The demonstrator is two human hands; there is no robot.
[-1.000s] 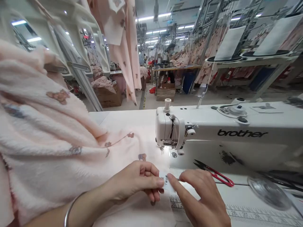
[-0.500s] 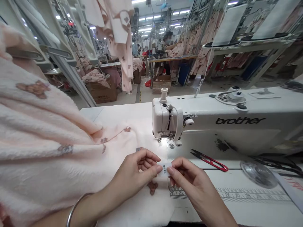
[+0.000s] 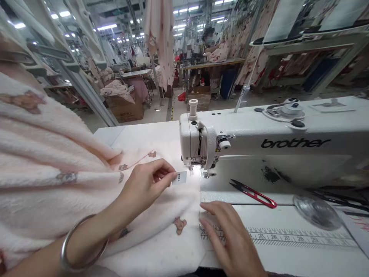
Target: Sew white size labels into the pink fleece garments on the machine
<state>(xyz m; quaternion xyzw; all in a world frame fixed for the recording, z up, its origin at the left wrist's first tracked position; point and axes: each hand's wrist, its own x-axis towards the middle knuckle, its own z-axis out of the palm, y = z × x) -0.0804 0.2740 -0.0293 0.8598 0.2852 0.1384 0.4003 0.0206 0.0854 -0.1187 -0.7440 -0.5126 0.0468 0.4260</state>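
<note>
My left hand (image 3: 154, 179) pinches one end of a small white printed label (image 3: 180, 177) between thumb and fingers. The label lies over the pale pink plush fabric (image 3: 138, 215), which is patterned with little brown bears, just left of the needle area. My right hand (image 3: 230, 234) has its thumb and forefinger apart at the fabric's right edge and holds nothing. Ahead of both hands stands the white sewing machine (image 3: 245, 134), its lamp lit above the needle plate.
Red-handled thread snips (image 3: 253, 193) lie on the machine bed to the right, beside a clear round disc (image 3: 317, 212). A ruler strip (image 3: 276, 236) runs along the table's front. Thread cones (image 3: 284, 21) stand at upper right; a person works at a far table.
My right hand has let go of the label and moved down to the fabric's edge, its fingers opening. The left hand has carried the label left and forward, closer to the needle.
</note>
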